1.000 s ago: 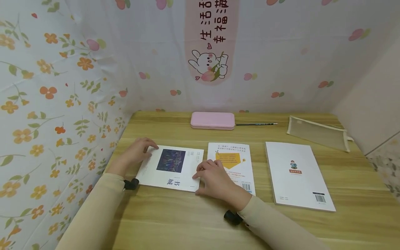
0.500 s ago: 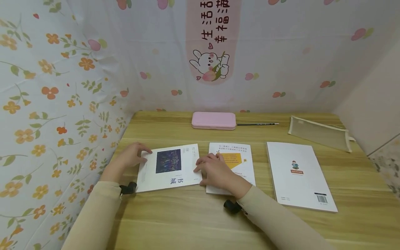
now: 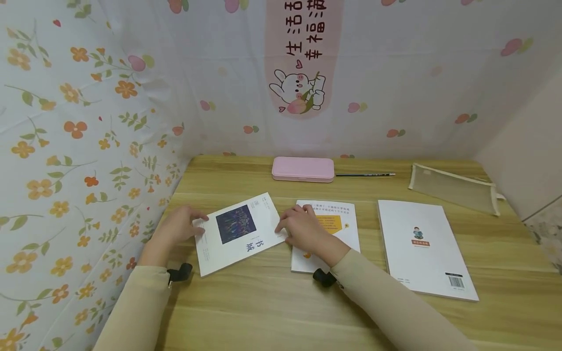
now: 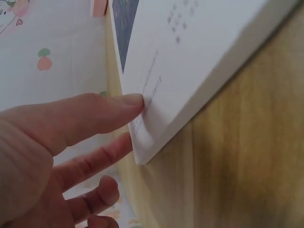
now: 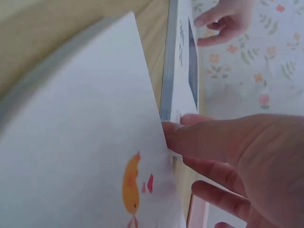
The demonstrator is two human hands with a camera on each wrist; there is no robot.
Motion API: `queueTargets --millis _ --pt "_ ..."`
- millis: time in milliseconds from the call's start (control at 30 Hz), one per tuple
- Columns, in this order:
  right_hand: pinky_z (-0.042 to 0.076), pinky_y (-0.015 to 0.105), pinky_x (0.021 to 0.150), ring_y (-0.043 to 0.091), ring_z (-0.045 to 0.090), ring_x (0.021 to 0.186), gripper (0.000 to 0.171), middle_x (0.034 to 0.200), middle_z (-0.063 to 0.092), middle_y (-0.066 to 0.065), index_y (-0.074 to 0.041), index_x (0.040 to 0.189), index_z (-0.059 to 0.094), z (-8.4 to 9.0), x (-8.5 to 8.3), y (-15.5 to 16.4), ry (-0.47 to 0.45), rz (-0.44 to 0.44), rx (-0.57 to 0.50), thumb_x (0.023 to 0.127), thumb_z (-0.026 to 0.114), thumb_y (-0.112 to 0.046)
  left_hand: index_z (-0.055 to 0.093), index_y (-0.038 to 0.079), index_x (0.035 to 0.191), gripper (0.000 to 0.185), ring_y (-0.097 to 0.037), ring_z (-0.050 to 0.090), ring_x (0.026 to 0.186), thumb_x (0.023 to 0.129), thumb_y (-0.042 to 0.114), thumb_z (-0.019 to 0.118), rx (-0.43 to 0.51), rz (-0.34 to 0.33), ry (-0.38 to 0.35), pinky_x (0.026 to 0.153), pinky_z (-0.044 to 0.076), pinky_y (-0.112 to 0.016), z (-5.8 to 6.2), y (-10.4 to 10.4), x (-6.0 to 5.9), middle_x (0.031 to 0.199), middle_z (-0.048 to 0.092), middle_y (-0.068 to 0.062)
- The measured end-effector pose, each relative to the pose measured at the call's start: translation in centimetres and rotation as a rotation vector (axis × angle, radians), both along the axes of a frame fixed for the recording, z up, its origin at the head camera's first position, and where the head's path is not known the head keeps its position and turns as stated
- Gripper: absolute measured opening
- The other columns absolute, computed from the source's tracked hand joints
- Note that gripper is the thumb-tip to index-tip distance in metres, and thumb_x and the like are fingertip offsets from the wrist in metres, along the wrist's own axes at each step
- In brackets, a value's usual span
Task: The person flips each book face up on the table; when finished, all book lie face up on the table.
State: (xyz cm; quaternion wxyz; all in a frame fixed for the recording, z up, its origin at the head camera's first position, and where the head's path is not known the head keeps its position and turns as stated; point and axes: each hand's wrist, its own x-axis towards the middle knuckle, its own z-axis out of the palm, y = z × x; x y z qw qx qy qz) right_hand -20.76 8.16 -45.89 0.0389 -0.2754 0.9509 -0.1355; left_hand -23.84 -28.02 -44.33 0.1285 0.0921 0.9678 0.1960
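A wood-grain table (image 3: 246, 312), with a white book (image 3: 242, 239) held aslant on the near left by two hands.
The left hand (image 3: 177, 228) pinches its left edge, thumb on the cover; the right hand (image 3: 305, 229) pinches its right corner. Whether the book is slightly raised, I cannot tell. Just right, partly under the right hand, lies an orange-panelled book (image 3: 346, 239); farther right, a larger white one (image 3: 426, 248). Beyond lie a pink case (image 3: 303, 169), a pencil (image 3: 366, 174) and, far right, a mesh pouch (image 3: 454, 187).
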Motion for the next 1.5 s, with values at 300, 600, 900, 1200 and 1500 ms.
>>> queueTargets --millis 300,600,900,1200,1500 --pt "0.034 0.054 0.108 0.023 0.057 0.120 0.019 0.122 0.072 -0.004 -0.029 0.105 0.082 -0.5 -1.3 -0.1 0.028 -0.055 -0.015 0.087 0.084 -0.024 0.077 0.015 0.118 0.032 -0.041 0.063 0.116 0.087 0.020 0.083 0.012 0.071 -0.003 0.095 0.050 -0.056 -0.2 0.0 1.6 0.128 0.068 -0.022" --pt "0.036 0.053 0.106 0.027 0.059 0.119 0.021 0.119 0.072 -0.002 -0.030 0.109 0.081 -0.8 -2.6 -0.1 0.026 -0.084 -0.024 0.089 0.083 -0.027 0.078 0.015 0.114 0.032 -0.038 0.065 0.110 0.084 0.024 0.085 -0.017 0.117 0.016 0.088 0.051 -0.053 -0.4 0.1 3.1 0.122 0.070 -0.019" --pt "0.038 0.052 0.104 0.027 0.059 0.113 0.022 0.121 0.075 -0.001 -0.030 0.115 0.080 -1.0 -3.9 -0.5 0.006 -0.156 -0.067 0.093 0.078 -0.026 0.079 0.013 0.110 0.029 -0.039 0.068 0.110 0.084 0.024 0.084 -0.018 0.189 0.028 0.087 0.053 -0.052 -0.1 1.0 4.6 0.120 0.073 -0.021" --pt "0.045 0.050 0.103 0.023 0.066 0.110 0.019 0.113 0.076 0.000 -0.028 0.111 0.081 -1.7 -5.9 -0.7 0.014 -0.230 -0.132 0.093 0.078 -0.021 0.078 0.012 0.105 0.026 -0.027 0.068 0.087 0.084 0.026 0.084 -0.053 0.210 0.003 0.066 0.052 -0.040 0.3 2.1 5.5 0.104 0.074 -0.015" --pt "0.053 0.041 0.094 0.020 0.068 0.108 0.018 0.114 0.076 0.000 -0.026 0.110 0.082 -1.8 -7.2 -2.0 0.011 -0.256 -0.154 0.094 0.077 -0.020 0.076 0.011 0.101 0.021 -0.023 0.064 0.079 0.082 0.013 0.084 -0.049 0.200 -0.059 0.063 0.047 -0.035 1.0 2.1 6.2 0.094 0.073 -0.010"
